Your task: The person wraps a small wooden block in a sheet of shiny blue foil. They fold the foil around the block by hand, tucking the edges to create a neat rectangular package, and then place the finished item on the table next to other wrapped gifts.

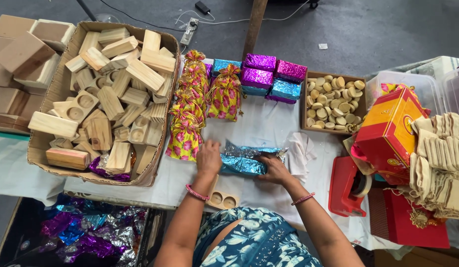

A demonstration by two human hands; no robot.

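My left hand [208,157] and right hand [275,170] both press on a block wrapped in blue foil [243,164] at table centre, fingers clamped on its two ends, apparently to keep the loose foil folded tight. A bare wooden block [222,198] with two round hollows lies just beside it at six o'clock. At eleven o'clock a cardboard box [51,94] holds many such blocks; at twelve stand flowered cloth pouches [224,94] and finished purple and blue foil parcels [271,76]. At two o'clock sits a tray of small wooden discs [333,101]; at three, a red-and-yellow carton [387,131] and red tape dispenser [345,188].
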